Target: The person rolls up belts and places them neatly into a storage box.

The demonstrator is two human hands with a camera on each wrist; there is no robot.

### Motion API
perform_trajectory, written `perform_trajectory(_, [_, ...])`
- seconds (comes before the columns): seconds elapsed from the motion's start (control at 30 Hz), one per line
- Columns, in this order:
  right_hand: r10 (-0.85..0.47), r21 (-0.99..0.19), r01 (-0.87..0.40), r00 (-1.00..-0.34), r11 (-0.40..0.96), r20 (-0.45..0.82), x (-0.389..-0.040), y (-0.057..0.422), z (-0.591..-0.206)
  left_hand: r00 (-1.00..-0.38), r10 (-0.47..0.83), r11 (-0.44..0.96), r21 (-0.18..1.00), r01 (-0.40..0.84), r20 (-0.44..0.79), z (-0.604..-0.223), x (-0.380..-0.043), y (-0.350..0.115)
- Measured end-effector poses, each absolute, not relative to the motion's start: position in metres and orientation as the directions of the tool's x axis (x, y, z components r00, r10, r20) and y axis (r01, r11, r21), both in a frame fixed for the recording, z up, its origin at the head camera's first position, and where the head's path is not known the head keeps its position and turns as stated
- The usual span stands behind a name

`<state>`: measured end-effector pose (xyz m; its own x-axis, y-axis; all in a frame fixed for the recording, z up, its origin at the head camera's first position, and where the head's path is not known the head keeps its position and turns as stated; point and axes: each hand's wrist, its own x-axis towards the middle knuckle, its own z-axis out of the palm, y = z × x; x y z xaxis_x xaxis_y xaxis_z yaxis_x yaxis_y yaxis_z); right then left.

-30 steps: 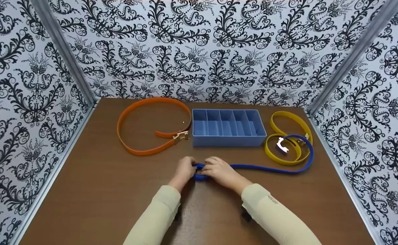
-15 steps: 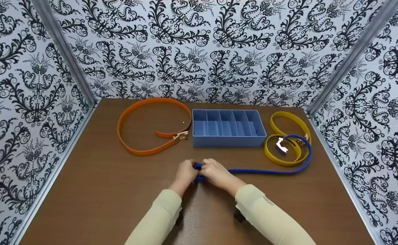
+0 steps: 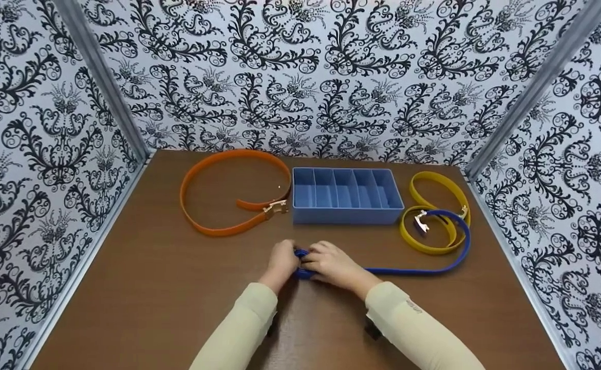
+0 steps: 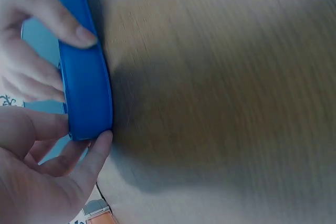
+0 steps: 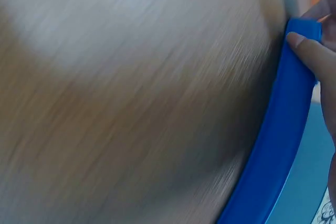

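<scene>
A blue belt [image 3: 408, 271] is partly rolled into a small coil at its left end, standing on edge at the middle of the table. My left hand [image 3: 282, 261] holds the coil's left side; in the left wrist view its fingers bend round the end of the blue strap [image 4: 86, 93]. From the other side my right hand [image 3: 334, 264] pinches the coil, and the right wrist view has its thumb [image 5: 307, 48] flat on the strap's outer face. The loose length runs right and curves back to a shiny metal buckle [image 3: 421, 224], overlapping a yellow belt [image 3: 426, 250].
Behind the hands stands a blue-grey box [image 3: 346, 216] with several compartments. An orange belt [image 3: 218, 232] with a gold-coloured buckle [image 3: 276, 207] lies in a wide loop left of it. Patterned walls [image 3: 300, 77] enclose the brown table [image 3: 141, 288] at the back and sides.
The blue belt's loose length has shifted toward the front of the table, and its buckle has turned a little. Both hands stay at the coil, the right one shifting its hold slightly.
</scene>
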<state>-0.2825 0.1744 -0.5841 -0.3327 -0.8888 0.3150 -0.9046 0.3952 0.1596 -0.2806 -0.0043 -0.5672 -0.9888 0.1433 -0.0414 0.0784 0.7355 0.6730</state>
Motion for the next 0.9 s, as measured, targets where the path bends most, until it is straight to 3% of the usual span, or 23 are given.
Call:
perform_trajectory(0.23, [-0.930,0.301,-0.904,-0.210,0.302,0.302,-0.290,0.186,-0.588,-0.972,0.232,0.765,0.613,0.199,0.026,-0.567,-0.283,-0.006])
perform_trajectory(0.37, [-0.922,0.307,-0.912,-0.158,0.274,0.354,-0.294,0.180,-0.588,-0.958,0.269,0.762,0.588,0.273,0.097,-0.572,-0.282,-0.004])
perform_trajectory(0.47, [-0.905,0.281,-0.918,-0.156,0.281,0.396,-0.294,0.174,-0.586,-0.947,0.280,0.759,0.569,0.318,0.155,-0.576,-0.279,-0.004])
perform_trajectory(0.57, [-0.888,0.242,-0.920,-0.186,0.308,0.421,-0.294,0.168,-0.584,-0.940,0.281,0.751,0.567,0.340,0.193,-0.580,-0.277,-0.004])
perform_trajectory(0.7, [-0.875,0.161,-0.913,-0.293,0.376,0.386,-0.292,0.160,-0.582,-0.946,0.263,0.709,0.628,0.321,0.187,-0.582,-0.274,-0.005])
perform_trajectory(0.8, [-0.859,0.104,-0.893,-0.380,0.437,0.343,-0.289,0.154,-0.581,-0.963,0.223,0.684,0.680,0.265,0.151,-0.581,-0.272,-0.004])
perform_trajectory(0.9, [-0.845,0.087,-0.877,-0.424,0.473,0.325,-0.288,0.148,-0.579,-0.986,0.135,0.690,0.705,0.163,0.097,-0.577,-0.271,-0.003])
